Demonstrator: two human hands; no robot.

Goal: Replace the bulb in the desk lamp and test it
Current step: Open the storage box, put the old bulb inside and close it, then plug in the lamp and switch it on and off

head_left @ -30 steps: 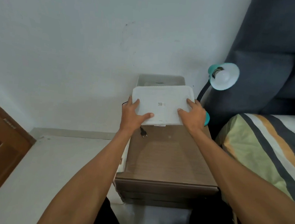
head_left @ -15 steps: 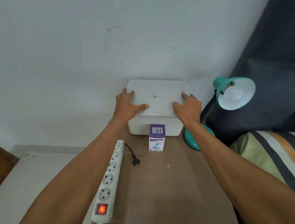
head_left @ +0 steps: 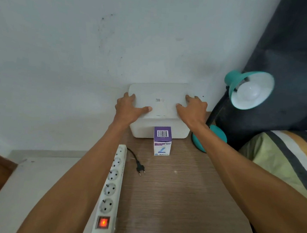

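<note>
At 7 o'clock on the wood-grain counter (head_left: 188, 201) lies a white power strip (head_left: 110, 192), hard moulded plastic, its rocker switch glowing orange at the near end. Just right of it rests a loose black plug (head_left: 140, 168) on a thin, limp cord; whose cord it is cannot be told.

At 12 o'clock a white storage box (head_left: 159, 129) of smooth matte plastic with rounded corners sits against the wall. The left hand (head_left: 129, 108) lies on the left edge of the lid (head_left: 159, 100), its grip spread, thumb flat on top and fingers curled over the side. The right hand (head_left: 193, 108) mirrors it on the lid's right edge, grip likewise spread and pressing down, pinching nothing.

Touching the box front stands a small purple-and-white bulb carton (head_left: 162, 141), thin card, upright, barcode on top. It should be light and easily crushed, so best taken by opposite side faces with gentle pressure.

At 2 o'clock the desk lamp (head_left: 243, 86) has a teal glossy shade, a dark flexible neck and a round teal base (head_left: 215, 136) on the counter's right edge. A frosted white bulb (head_left: 250, 91) sits in the shade, unlit. It looks smooth, slippery and fragile; I would hold it round its widest part and turn it without squeezing, steadying the shade since the neck will likely flex.
</note>
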